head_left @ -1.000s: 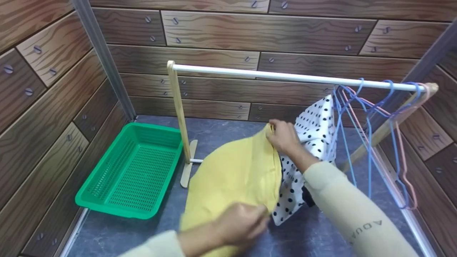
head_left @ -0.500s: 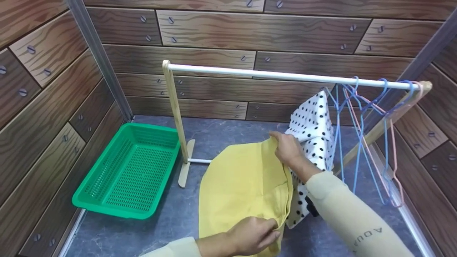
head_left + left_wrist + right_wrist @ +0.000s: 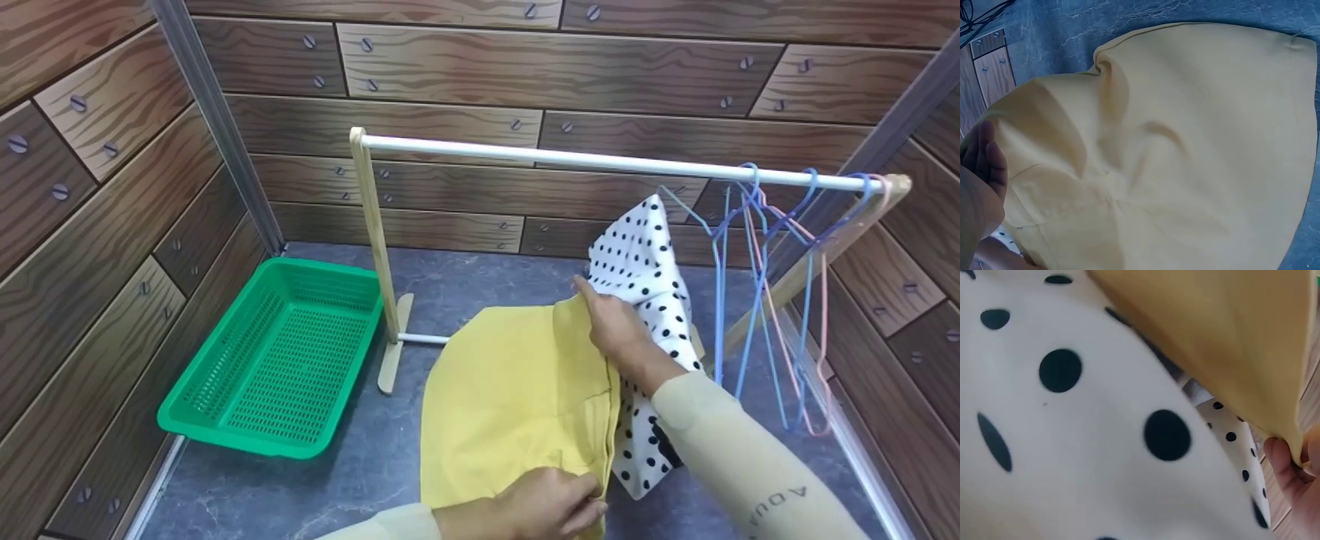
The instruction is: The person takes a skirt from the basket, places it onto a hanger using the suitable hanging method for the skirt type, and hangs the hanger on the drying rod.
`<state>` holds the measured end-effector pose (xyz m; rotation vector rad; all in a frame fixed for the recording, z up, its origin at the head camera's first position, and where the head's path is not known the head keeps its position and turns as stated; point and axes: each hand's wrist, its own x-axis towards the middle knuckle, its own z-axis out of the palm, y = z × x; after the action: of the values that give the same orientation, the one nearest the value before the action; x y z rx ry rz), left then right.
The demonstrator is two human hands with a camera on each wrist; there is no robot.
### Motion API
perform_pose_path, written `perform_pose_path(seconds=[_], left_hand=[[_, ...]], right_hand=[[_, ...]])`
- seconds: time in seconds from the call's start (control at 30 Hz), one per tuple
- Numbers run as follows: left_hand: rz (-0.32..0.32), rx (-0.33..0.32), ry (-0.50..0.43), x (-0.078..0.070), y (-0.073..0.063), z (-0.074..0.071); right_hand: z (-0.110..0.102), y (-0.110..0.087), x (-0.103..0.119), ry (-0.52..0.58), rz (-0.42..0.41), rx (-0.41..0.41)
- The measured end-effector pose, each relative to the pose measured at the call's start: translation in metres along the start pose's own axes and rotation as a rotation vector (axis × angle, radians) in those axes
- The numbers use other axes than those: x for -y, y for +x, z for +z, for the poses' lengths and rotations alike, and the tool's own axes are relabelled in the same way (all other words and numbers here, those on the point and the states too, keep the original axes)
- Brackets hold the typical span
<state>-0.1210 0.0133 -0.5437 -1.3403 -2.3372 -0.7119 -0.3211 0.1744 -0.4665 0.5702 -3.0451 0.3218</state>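
Soft, even light falls from overhead, leaving only a faint shadow right of the green basket (image 3: 274, 356). Nothing glares. The head view bows slightly at its edges; the close wrist views look soft and blurred.

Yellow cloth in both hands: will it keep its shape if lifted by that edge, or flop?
Likely floppy: the yellow cloth sags and creases between the right hand and left hand. Probably light, since pinching fingers hold its edge up. It may catch on the polka-dot cloth behind it.
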Motion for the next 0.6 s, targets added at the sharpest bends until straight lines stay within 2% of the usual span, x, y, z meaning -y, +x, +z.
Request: perform_pose_path(seconds=[0.13, 0.23, 0.37, 0.47, 0.6], left_hand=[[0.038, -0.032, 0.043, -0.002, 0.004, 0.004], [0.117, -0.132, 0.139, 0.0, 0.008, 0.007], [0.194, -0.283, 0.36, 0.001, 0.012, 0.014], [0.197, -0.328, 0.466, 0.0, 0.015, 0.018], [0.187, -0.346, 0.501, -0.001, 0.017, 0.02]], right_hand=[[0.005, -0.006, -0.005, -0.13, -0.099, -0.046], [0.009, -0.009, -0.008, -0.235, -0.172, -0.126], [0.013, -0.012, -0.015, -0.376, -0.263, -0.243], [0.013, -0.013, -0.021, -0.472, -0.311, -0.292], [0.013, -0.013, -0.027, -0.528, -0.338, -0.304]])
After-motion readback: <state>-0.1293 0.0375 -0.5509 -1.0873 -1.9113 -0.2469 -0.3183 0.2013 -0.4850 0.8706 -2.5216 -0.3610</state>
